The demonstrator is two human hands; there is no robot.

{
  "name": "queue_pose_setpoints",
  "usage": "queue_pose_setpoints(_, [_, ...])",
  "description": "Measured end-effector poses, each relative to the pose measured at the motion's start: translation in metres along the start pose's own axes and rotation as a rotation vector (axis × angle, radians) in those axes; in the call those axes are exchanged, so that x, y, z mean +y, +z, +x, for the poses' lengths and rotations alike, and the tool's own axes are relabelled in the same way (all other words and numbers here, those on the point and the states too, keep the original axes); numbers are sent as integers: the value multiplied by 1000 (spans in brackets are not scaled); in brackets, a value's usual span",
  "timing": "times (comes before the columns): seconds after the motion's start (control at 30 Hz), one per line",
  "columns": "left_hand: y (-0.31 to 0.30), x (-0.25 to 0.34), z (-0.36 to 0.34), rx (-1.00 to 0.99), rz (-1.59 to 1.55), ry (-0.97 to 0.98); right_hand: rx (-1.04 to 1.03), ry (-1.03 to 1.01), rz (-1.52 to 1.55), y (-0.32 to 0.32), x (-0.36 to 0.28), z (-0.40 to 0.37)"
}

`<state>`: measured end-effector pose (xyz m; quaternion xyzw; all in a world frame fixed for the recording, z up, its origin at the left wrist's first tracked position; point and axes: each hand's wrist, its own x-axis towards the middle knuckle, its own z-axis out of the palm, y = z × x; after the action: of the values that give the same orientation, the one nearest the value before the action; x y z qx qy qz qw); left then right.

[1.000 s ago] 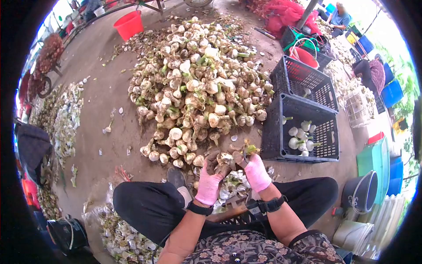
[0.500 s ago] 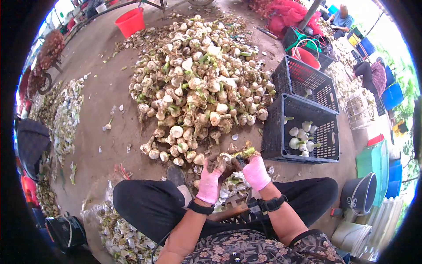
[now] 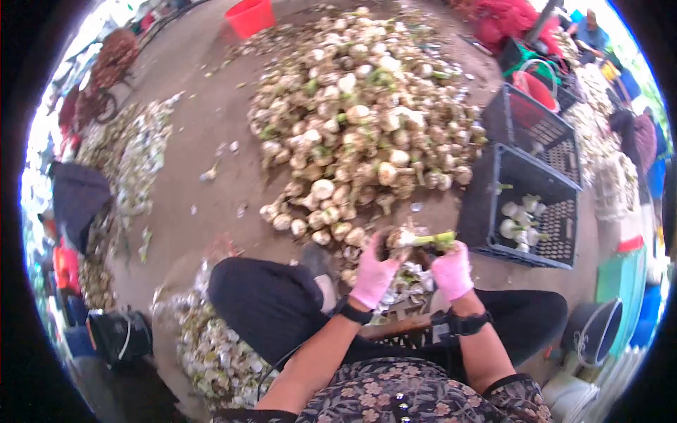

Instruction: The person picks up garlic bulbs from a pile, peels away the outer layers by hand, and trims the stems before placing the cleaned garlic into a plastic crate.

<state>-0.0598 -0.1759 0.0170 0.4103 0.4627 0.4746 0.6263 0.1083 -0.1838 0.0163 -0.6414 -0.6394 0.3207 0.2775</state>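
Gripping a garlic bulb [image 3: 402, 237] just above my knees, I have my left hand [image 3: 374, 276] closed round its head and my right hand [image 3: 451, 271] clamped on its green stalk [image 3: 438, 240], both grips in pink gloves. Beyond it, a pile of garlic [image 3: 367, 120] covers the floor [image 3: 204, 134]. At the pile's right edge stands a black crate [image 3: 478, 211] holding a few white bulbs [image 3: 515, 224]. Husks [image 3: 211, 352] lie heaped beside my left leg.
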Motion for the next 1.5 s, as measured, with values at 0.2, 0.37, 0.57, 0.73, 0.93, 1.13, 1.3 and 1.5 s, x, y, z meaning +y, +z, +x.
queue_pose_setpoints(0.2, [-6,-1,-2,3,-88,-216,69,323,725,-1,-5,5])
queue_pose_setpoints(0.37, [-9,-19,-4,-131,-342,-305,124,71,289,14,29,17])
queue_pose_setpoints(0.57, [-3,-13,-10,-165,-518,-430,126,183,-58,13,62,22])
queue_pose_setpoints(0.73, [-2,-7,-7,-88,-582,-440,-218,116,660,-34,2,8])
queue_pose_setpoints(0.93, [3,3,-9,-135,-571,-432,-50,37,449,-31,-16,0])
queue_pose_setpoints(1.13, [0,2,-11,-112,-671,-479,-150,74,210,-44,-32,6])
queue_pose_setpoints(1.3, [-6,-17,-11,-187,-568,-294,-16,-93,-28,-27,-26,0])
queue_pose_setpoints(1.5, [-9,-19,-10,-198,-498,-315,-16,-105,-144,-26,-22,1])
